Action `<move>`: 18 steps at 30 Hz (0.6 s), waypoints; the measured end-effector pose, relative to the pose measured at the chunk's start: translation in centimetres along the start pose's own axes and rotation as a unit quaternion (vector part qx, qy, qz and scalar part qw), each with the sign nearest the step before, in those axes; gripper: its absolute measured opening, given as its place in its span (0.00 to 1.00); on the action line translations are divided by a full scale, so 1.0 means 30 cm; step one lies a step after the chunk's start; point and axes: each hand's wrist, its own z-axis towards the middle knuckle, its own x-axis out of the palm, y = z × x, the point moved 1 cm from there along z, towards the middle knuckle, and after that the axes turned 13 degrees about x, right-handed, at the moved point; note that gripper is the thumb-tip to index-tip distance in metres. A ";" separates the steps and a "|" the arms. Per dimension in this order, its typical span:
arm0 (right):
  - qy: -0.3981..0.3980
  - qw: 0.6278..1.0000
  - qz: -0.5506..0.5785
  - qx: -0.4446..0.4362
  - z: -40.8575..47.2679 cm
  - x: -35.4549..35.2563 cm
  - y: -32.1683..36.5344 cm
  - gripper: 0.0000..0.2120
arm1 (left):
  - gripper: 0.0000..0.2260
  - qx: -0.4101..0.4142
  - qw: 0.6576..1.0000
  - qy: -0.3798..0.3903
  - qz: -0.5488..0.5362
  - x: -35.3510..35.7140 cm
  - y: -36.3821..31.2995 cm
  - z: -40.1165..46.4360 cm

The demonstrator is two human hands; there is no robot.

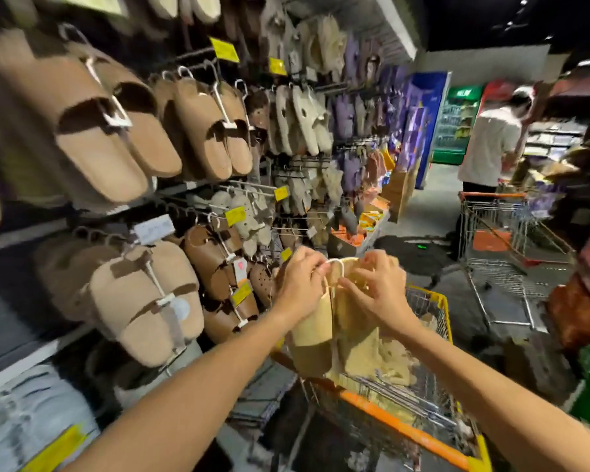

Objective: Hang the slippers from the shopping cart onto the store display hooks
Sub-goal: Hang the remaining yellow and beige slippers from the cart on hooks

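Both hands hold a cream slipper pair (315, 321) above the shopping cart (423, 427): left hand (298, 284) pinches its white hanger loop (334, 265), right hand (377, 287) grips the upper edge. Beyond, tan slippers (116, 131) hang on display hooks (191, 71).

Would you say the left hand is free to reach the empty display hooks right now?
Probably not yet: the left hand grips the cream slippers' hanger over the cart, though nothing blocks the hooks.

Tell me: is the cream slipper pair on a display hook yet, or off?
Off. Both hands, left and right, hold the cream slipper pair by its white hanger above the shopping cart.
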 end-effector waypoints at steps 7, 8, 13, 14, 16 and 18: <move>0.005 0.986 0.149 -0.081 -0.201 -0.133 0.444 0.06 | 0.12 0.022 0.986 -0.131 0.103 -0.413 -0.240 -0.276; -0.009 0.982 0.159 -0.098 -0.243 -0.143 0.512 0.05 | 0.13 0.028 0.982 -0.137 0.127 -0.464 -0.277 -0.333; 0.018 0.952 0.206 -0.226 -0.460 -0.194 0.851 0.11 | 0.10 -0.032 0.961 -0.163 0.219 -0.743 -0.433 -0.631; 0.026 0.942 0.234 -0.240 -0.500 -0.213 0.922 0.08 | 0.11 -0.047 0.954 -0.176 0.237 -0.814 -0.470 -0.682; 0.039 0.921 0.277 -0.272 -0.569 -0.261 1.084 0.06 | 0.11 -0.061 0.934 -0.208 0.283 -0.968 -0.565 -0.766; 0.069 0.912 0.279 -0.294 -0.628 -0.302 1.239 0.11 | 0.11 -0.081 0.913 -0.220 0.333 -1.110 -0.667 -0.846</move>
